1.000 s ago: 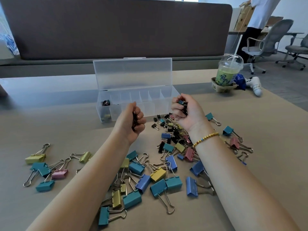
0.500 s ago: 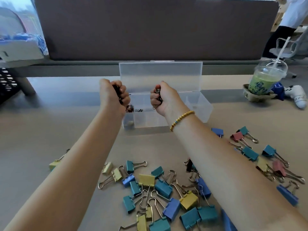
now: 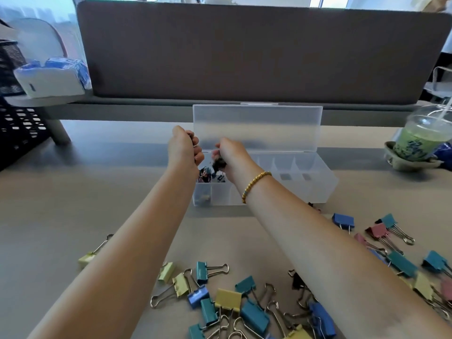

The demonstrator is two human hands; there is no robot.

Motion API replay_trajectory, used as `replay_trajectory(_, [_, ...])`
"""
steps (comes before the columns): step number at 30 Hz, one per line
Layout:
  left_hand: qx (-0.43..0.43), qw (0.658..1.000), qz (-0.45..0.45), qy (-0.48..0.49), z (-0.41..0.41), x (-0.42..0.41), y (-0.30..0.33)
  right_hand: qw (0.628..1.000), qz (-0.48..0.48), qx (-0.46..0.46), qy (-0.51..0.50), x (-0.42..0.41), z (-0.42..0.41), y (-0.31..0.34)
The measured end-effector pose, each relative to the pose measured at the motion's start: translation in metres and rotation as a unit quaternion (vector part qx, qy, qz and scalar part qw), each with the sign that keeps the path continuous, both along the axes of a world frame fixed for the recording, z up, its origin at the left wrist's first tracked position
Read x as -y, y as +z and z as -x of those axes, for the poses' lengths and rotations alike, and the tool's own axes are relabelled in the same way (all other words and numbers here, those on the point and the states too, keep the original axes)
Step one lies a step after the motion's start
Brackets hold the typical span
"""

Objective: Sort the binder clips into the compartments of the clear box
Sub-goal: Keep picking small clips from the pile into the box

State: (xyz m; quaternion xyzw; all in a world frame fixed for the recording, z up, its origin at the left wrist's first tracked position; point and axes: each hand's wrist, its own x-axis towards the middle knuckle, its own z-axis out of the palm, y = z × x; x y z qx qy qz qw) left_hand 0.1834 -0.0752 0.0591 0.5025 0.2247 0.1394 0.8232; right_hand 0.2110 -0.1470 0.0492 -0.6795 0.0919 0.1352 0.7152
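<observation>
Both hands, left (image 3: 184, 149) and right (image 3: 228, 155), are gripping small dark clips (fingers curled) directly above the box's (image 3: 315, 189) far-left compartment.

A grey-brown padded divider panel (image 3: 256, 52) stands along the far edge of the beige table (image 3: 61, 216). At the right, 1 clear plastic cup of green drink (image 3: 417, 137) sits in a cardboard holder (image 3: 411, 162). At the left, a white tissue box (image 3: 49, 81) rests on a grey shelf beside a black mesh basket (image 3: 17, 128).
</observation>
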Motion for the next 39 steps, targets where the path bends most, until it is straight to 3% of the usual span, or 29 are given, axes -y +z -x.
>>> replay_trajectory(3, [-0.005,0.999,-0.037,-0.002,-0.004,0.006,0.002,0.999,0.029,0.016,0.027,0.003,-0.003,-0.002])
replay_trajectory(7, [-0.002,0.997,-0.074,-0.015,-0.006,0.012,-0.002,0.999,-0.006,0.015,0.042,0.013,-0.004,-0.002])
replay_trajectory(12, [-0.005,0.975,-0.217,-0.053,-0.016,0.016,-0.014,0.998,-0.062,0.033,-0.009,0.027,-0.005,-0.009])
replay_trajectory(17, [-0.038,0.891,-0.437,-0.121,-0.024,0.020,-0.025,0.993,-0.114,0.025,-0.031,0.035,-0.003,-0.013])
replay_trajectory(22, [-0.078,0.810,-0.553,-0.177,-0.026,0.020,-0.022,0.993,-0.106,0.036,-0.044,0.038,-0.002,-0.012])
replay_trajectory(30, [-0.133,0.733,-0.613,-0.263,-0.018,0.019,-0.005,0.993,-0.102,0.030,-0.049,0.042,0.000,-0.009])
replay_trajectory(36, [-0.117,0.720,-0.612,-0.307,-0.016,0.016,-0.003,0.995,-0.068,0.057,-0.040,0.051,0.000,-0.004])
replay_trajectory(39, [-0.084,0.745,-0.587,-0.306,-0.016,0.012,0.000,0.996,-0.051,0.072,-0.036,0.058,0.001,-0.003])
